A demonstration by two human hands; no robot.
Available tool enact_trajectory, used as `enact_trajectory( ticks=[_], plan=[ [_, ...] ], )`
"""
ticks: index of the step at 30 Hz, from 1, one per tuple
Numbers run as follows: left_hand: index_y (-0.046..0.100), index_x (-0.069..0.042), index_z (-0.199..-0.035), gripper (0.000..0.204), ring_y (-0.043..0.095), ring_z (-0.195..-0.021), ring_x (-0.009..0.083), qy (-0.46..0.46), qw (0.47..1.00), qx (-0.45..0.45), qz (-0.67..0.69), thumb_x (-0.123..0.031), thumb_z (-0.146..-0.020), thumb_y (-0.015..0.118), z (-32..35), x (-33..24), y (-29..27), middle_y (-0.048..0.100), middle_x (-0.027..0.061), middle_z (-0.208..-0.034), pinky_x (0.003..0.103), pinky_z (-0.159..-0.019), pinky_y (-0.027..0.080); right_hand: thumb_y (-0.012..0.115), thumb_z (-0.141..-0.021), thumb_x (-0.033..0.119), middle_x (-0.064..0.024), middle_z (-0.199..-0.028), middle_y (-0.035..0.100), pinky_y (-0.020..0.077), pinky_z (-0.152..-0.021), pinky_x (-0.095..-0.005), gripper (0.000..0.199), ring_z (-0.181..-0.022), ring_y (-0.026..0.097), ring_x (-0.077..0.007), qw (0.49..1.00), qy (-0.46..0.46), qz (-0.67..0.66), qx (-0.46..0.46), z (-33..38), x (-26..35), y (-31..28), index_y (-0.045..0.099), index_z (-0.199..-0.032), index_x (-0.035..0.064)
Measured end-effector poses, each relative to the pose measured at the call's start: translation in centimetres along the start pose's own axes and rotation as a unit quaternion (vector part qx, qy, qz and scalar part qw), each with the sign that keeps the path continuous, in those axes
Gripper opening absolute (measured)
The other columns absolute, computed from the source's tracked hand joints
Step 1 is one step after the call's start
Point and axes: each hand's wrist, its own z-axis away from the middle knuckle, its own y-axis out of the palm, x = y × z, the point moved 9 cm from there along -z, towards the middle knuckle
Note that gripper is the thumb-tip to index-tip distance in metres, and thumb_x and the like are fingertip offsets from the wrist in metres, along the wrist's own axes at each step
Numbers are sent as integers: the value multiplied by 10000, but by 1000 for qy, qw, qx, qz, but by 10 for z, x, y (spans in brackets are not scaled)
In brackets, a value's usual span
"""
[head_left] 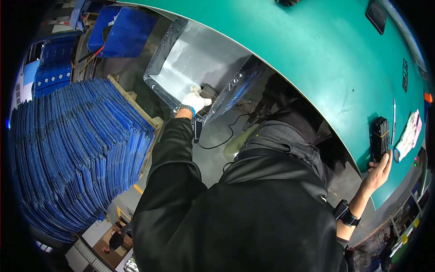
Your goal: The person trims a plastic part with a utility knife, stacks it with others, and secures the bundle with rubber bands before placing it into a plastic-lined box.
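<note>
My left hand (195, 100), in a white glove, reaches into a box lined with clear plastic (183, 56). Its fingers close round a bundle of dark ridged strips (209, 92) at the box's near end; the glove hides part of it. On the right, my bare right hand (378, 176) is at the green table's edge. Thumb and straight fingers lie about the near end of a black ridged bundle (379, 136), which has a thin yellow band round it. Beside that bundle lie a thin metal ruler-like strip (393, 115) and a white glove (409, 135).
The green table (308, 59) curves across the upper right. On it are another black bundle (404, 75) and a dark flat device (376, 16). A tall stack of blue sheets (81, 149) on a wooden pallet stands left. A black cable (230, 136) hangs near my legs.
</note>
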Motion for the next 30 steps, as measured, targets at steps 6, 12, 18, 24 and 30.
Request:
enact_trajectory(
  ticks=[6, 12, 18, 24, 30],
  plan=[
    [598, -31, -1311, 738, 672, -1157, 373, 16, 997, 53, 47, -383, -703, 826, 17, -21, -5, 705, 227, -1218, 416, -1012, 515, 583, -1065, 308, -23, -1078, 655, 372, -518, -188, 441, -645, 536, -41, 994, -18, -89, -67, 7, -5, -12, 570, -1411, 35],
    [615, -41, -1284, 644, 688, -1094, 329, 29, 966, -172, 190, -309, -738, 826, 74, -59, -104, 708, 197, -1163, 393, -989, 517, 573, -1058, 181, -61, -1051, 669, 365, -549, -192, 315, -667, 505, -48, 964, -175, -147, -138, 39, 48, -33, 610, -1297, -21],
    [629, -57, -1274, 602, 681, -1103, 288, 384, 890, -226, 93, -250, -746, 844, 227, -255, -191, 684, 157, -1202, 378, -965, 537, 651, -971, 80, -127, -1177, 701, 534, -753, -246, 417, -895, 660, -141, 904, -6, -242, 352, 133, 126, 117, 580, -1373, -8],
    [620, -65, -1291, 636, 685, -1100, 322, 566, 814, -122, -42, -230, -730, 870, 329, -394, -144, 688, 149, -1204, 407, -957, 549, 819, -848, 91, -103, -1408, 575, 545, -926, -325, 864, -1163, 597, -180, 773, 42, -435, 460, 141, 148, 158, 353, -1575, 71],
    [581, -54, -1351, 719, 693, -1093, 319, 655, 752, -39, -61, -236, -725, 885, 378, -458, -101, 685, 152, -1222, 396, -926, 567, 834, -854, 148, -109, -1285, 640, 561, -921, -348, 736, -1107, 643, -198, 760, 88, -497, 409, 118, 98, 114, 440, -1469, 61]
  ],
)
